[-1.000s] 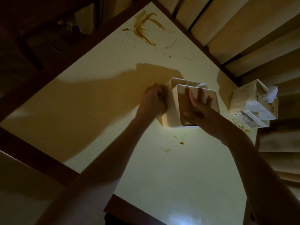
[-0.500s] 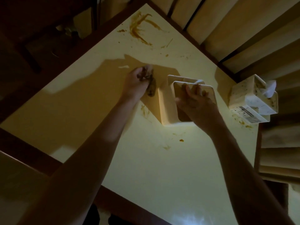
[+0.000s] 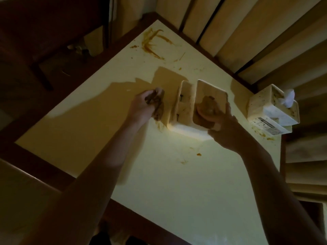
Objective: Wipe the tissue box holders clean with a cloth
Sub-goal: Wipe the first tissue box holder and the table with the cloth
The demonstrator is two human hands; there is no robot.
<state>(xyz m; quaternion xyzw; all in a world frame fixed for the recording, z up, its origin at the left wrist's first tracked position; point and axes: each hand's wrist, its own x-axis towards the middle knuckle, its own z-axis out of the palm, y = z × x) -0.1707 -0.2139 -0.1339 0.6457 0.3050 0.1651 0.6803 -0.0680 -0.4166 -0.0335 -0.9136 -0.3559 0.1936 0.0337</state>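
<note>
Tissue box holders stand on the pale table toward its far right corner, which carries brown smears. The nearer holder, a white open-sided shell, sits tilted on one edge at table centre, its long axis running roughly away from the person. A second holder, still loaded with tissue and speckled with stains, rests well apart to the right, at the table edge.

The right hand grips the nearer holder's right wall, fingers curled inside the opening, thumb outside. The left hand lies just beside the holder's left wall, fingers closed round a bunched brown cloth.

Judgement: the cloth hand is the nearer wiping hand; the soiled left wall lies directly to its right, so a short rightward reach should bring the cloth onto it.
</note>
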